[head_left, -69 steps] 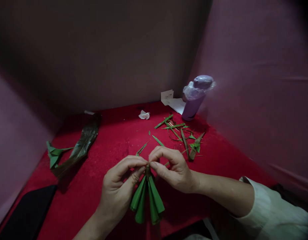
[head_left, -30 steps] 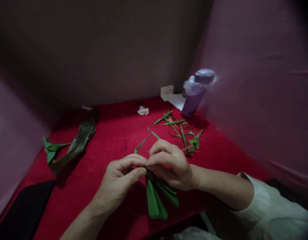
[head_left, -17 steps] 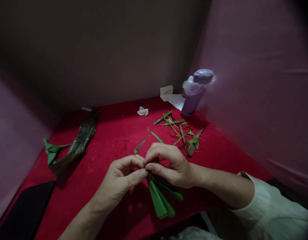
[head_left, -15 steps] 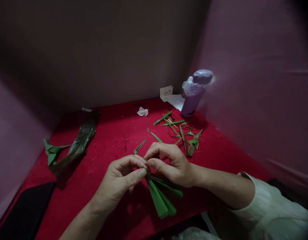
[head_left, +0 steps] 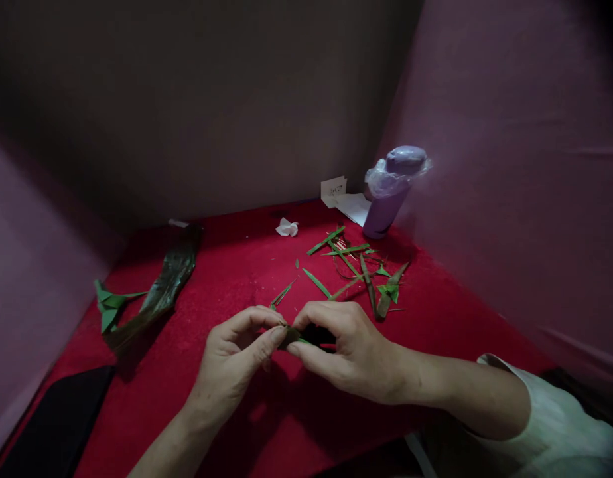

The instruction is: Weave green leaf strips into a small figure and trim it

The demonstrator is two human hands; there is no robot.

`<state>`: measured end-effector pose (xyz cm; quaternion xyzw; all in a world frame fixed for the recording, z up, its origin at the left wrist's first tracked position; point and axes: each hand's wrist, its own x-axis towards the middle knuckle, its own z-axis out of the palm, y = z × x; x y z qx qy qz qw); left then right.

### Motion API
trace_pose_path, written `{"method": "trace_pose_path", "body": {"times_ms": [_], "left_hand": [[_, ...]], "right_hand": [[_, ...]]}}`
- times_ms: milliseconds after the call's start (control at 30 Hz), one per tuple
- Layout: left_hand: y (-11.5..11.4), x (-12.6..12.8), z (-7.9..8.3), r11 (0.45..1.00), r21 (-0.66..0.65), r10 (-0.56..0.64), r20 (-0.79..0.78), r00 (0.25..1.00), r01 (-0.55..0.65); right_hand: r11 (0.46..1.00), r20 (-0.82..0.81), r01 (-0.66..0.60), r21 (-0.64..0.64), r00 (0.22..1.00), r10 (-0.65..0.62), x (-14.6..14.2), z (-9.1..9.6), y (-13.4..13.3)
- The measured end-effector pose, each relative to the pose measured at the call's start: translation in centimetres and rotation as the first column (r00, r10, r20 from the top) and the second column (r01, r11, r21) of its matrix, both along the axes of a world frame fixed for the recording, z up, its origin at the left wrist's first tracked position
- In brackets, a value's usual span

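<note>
Between my two hands is a green leaf piece with a brownish end, mostly hidden by my fingers. My left hand is closed, pinching the brownish end between thumb and index finger. From the other side my right hand is closed on the same piece, its thumb below and index finger above. The piece's long green blades are now mostly out of sight behind my right hand. Just beyond my fingertips, thin green strips lie on the red cloth.
Leaf scraps and trimmings lie beyond my right hand. A purple bottle with clear plastic stands behind them, beside white cards. Crumpled white paper lies mid-table. At left are a long dark leaf, a folded green leaf and a black flat object.
The leaf piece has turned in my fingers; its green blades, which fanned toward me, are now mostly hidden. My right hand has shifted down slightly. The whole view has tilted a little.
</note>
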<state>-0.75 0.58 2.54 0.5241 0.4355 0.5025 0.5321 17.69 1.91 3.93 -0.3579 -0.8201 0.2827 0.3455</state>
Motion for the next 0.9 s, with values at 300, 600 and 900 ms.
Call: {"method": "trace_pose_path", "body": {"times_ms": [300, 600, 900], "left_hand": [[0.1, -0.3, 0.5, 0.998, 0.055, -0.039, -0.027, 0.999, 0.04], [0.1, -0.3, 0.6, 0.991, 0.134, 0.03, -0.149, 0.988, -0.01], [-0.3, 0.8, -0.1, 0.964, 0.228, 0.17, -0.126, 0.977, -0.138]], "right_hand": [[0.986, 0.053, -0.132, 0.104, 0.991, 0.127, 0.3, -0.2, 0.7], [0.957, 0.169, -0.096, 0.273, 0.984, 0.05, 0.4, -0.4, 0.5], [0.945, 0.211, -0.058, 0.323, 0.977, -0.012, 0.1, -0.8, 0.3]]}}
